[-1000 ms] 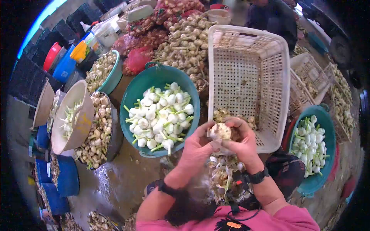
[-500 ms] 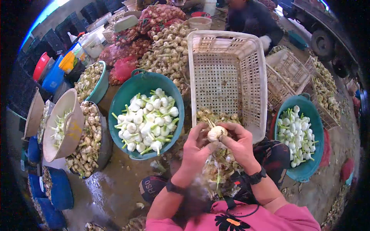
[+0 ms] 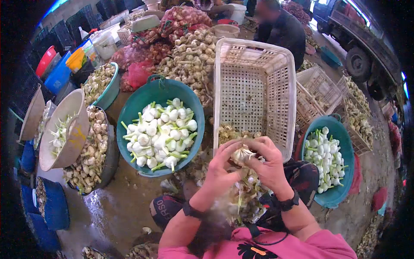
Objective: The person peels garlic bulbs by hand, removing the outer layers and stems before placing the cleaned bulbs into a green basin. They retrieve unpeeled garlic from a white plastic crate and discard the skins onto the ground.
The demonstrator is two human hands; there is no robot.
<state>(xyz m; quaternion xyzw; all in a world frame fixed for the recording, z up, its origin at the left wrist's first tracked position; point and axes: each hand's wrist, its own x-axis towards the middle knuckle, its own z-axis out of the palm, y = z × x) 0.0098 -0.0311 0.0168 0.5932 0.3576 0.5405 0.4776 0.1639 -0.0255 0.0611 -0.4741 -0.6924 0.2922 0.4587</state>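
Between both hands is a garlic bulb point(image 3: 242, 155), its loose, papery outer skin partly peeled. My left hand point(image 3: 222, 166) curls around its left side. My right hand point(image 3: 266, 162) grips it from the right, thumb and fingers pressed on the skin. The hands sit over the near end of a white plastic crate point(image 3: 291, 108), where some unpeeled garlic point(image 3: 235, 133) lies. Below them, peelings and garlic point(image 3: 243, 194) are heaped in my lap. Left of the crate stands a green tub point(image 3: 125, 142) of clean white garlic bulbs point(image 3: 159, 134).
A second green tub point(image 3: 345, 190) of peeled garlic stands at the right. Unpeeled garlic is piled point(image 3: 192, 56) beyond, beside red mesh sacks point(image 3: 181, 19). A tilted beige basin point(image 3: 47, 159) rests over a bin of garlic at left. Another person point(image 3: 284, 30) sits behind the crate, near a truck point(image 3: 358, 39).
The bulb has been turned in my hands, and its skin now flares loose. My view has shifted slightly, and the other person's white-gloved hand is no longer visible.
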